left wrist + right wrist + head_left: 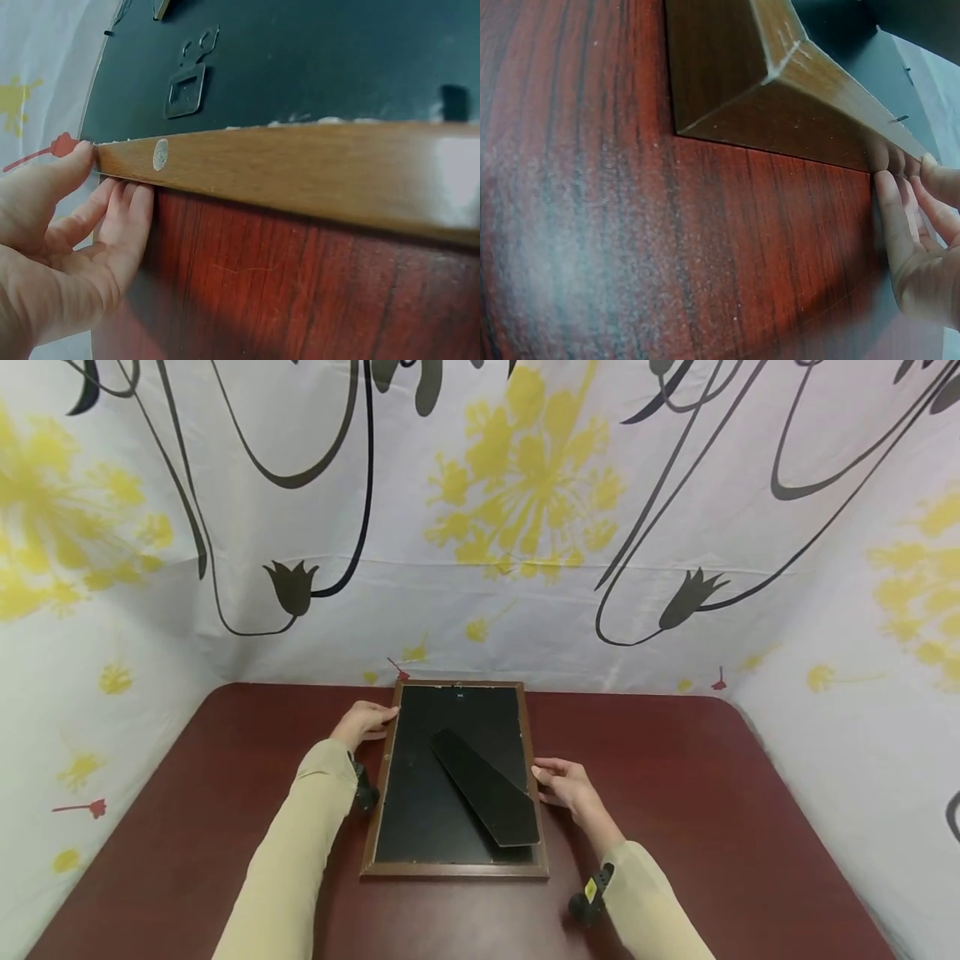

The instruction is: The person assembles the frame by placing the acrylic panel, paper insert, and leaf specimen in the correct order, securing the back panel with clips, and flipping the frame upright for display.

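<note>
- We see a brown-edged picture frame [454, 869] lying back-up on the dark red table [675, 827].
- Across the frame's black back slants a black stand [487, 793].
- At the frame's left edge, near its far end, we see the left hand [362, 722] pinching the frame.
- At its right edge, nearer us, the right hand [567, 783] pinches too.
</note>
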### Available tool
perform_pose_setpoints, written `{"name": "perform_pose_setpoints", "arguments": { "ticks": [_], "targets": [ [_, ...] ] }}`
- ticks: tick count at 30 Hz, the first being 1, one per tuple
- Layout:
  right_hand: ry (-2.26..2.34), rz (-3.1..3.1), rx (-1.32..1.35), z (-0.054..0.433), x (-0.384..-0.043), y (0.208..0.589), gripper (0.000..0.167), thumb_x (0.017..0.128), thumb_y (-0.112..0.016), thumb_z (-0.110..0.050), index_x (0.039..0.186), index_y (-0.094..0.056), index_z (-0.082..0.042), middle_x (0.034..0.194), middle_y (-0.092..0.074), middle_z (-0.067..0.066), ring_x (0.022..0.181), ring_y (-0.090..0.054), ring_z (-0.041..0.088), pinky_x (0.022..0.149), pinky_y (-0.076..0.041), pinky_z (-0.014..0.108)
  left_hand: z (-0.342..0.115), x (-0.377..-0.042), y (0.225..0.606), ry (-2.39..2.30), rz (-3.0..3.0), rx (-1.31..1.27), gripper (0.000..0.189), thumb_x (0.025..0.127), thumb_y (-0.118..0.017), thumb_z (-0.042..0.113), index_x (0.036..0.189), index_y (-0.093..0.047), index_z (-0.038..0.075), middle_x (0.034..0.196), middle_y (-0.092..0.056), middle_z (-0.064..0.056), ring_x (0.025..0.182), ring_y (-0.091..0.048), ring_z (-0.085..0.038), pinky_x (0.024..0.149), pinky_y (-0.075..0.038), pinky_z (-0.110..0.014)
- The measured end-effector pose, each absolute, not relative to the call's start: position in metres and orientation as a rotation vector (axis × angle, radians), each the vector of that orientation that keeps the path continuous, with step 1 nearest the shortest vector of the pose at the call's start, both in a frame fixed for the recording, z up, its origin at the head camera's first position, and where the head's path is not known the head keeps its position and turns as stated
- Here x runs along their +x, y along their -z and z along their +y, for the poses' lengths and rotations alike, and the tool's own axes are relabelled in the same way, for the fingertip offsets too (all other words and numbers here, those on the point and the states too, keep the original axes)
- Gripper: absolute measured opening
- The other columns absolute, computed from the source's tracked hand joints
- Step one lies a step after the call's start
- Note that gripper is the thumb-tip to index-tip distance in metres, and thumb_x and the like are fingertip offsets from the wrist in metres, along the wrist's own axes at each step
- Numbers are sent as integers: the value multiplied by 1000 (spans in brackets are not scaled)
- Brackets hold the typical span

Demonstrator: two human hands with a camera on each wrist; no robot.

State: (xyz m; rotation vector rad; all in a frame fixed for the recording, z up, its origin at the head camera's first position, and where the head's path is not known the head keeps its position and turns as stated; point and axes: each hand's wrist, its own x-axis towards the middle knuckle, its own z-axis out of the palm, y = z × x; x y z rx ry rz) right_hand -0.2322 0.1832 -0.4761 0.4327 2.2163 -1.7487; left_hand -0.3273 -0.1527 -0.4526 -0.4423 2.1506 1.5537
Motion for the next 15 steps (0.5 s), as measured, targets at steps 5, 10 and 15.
{"name": "perform_pose_setpoints", "arguments": {
  "ticks": [5, 10, 15],
  "targets": [
    [1765, 2226, 408, 184, -231, 476, 37, 87, -63, -18, 119, -58, -2, 100, -62, 9, 85, -59, 10, 68, -56, 27, -155, -328, 449, -1528, 2135, -464, 51, 93, -51, 27, 134, -42, -2, 141, -36, -19, 128, -40, -34, 96, -47, -34],
    [1801, 2226, 326, 185, -230, 476, 37, 84, -67, -23, 115, -61, -4, 96, -62, 9, 84, -60, 10, 67, -57, 29, -169, -346, 466, -1478, 2117, -448, 58, 86, -60, 37, 131, -48, 2, 136, -45, -16, 118, -51, -27, 89, -51, -30],
    [1758, 2229, 414, 183, -232, 477, 34, 87, -62, -15, 118, -60, -3, 100, -61, 10, 86, -60, 10, 70, -57, 28, -168, -352, 465, -1372, 2143, -416, 70, 84, -63, 39, 137, -38, 0, 136, -43, -17, 117, -52, -27, 90, -50, -31]
  ]
}}
